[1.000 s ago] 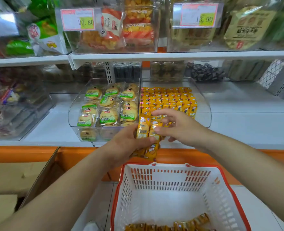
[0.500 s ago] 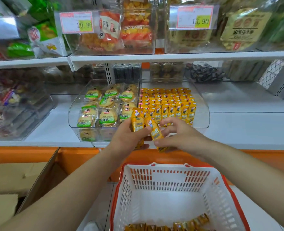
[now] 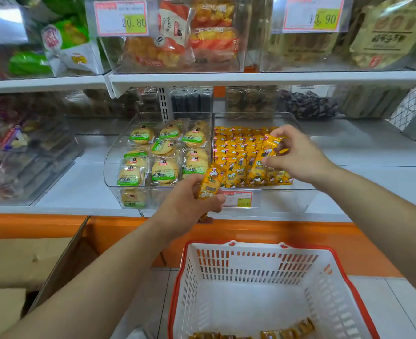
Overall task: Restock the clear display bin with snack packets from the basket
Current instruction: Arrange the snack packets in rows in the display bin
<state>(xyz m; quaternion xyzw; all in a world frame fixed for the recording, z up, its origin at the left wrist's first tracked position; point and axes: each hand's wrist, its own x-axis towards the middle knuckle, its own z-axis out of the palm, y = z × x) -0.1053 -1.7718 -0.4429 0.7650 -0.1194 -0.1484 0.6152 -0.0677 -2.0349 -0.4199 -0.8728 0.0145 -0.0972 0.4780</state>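
The clear display bin (image 3: 304,199) on the lower shelf holds rows of small yellow snack packets (image 3: 236,152) standing upright. My right hand (image 3: 300,155) pinches one yellow packet (image 3: 267,149) above the bin's front rows. My left hand (image 3: 190,206) grips a few yellow packets (image 3: 210,183) just in front of the bin's left front corner. Below, the white basket with a red rim (image 3: 258,270) has several yellow packets (image 3: 287,332) lying along its near bottom edge.
A second clear bin (image 3: 111,157) of round green-labelled biscuit packs stands directly left of the display bin. An upper shelf (image 3: 251,77) with more bins and price tags hangs above. An open cardboard box (image 3: 31,265) sits at the lower left.
My right hand took a packet from the bunch in my left hand and moved up and right over the bin. My left hand stayed near the bin's front corner.
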